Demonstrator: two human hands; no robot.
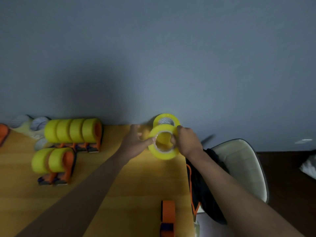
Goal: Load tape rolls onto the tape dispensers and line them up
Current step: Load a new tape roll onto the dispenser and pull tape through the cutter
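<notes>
Gripping one yellow roll (163,142) between left hand (136,142) and right hand (188,142) above table (136,185). Second roll (166,119) behind. Six dispensers (71,134) loaded; one (168,218) empty.

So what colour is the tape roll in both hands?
Yellow tape roll, clearest in the head view.

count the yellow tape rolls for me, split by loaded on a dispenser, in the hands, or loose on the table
Loaded on dispensers, back row: 4
Loaded on dispensers, front row: 2
Held roll, gripped by the left hand and right hand: 1
Loose roll on the table behind it: 1
Total: 8
</notes>
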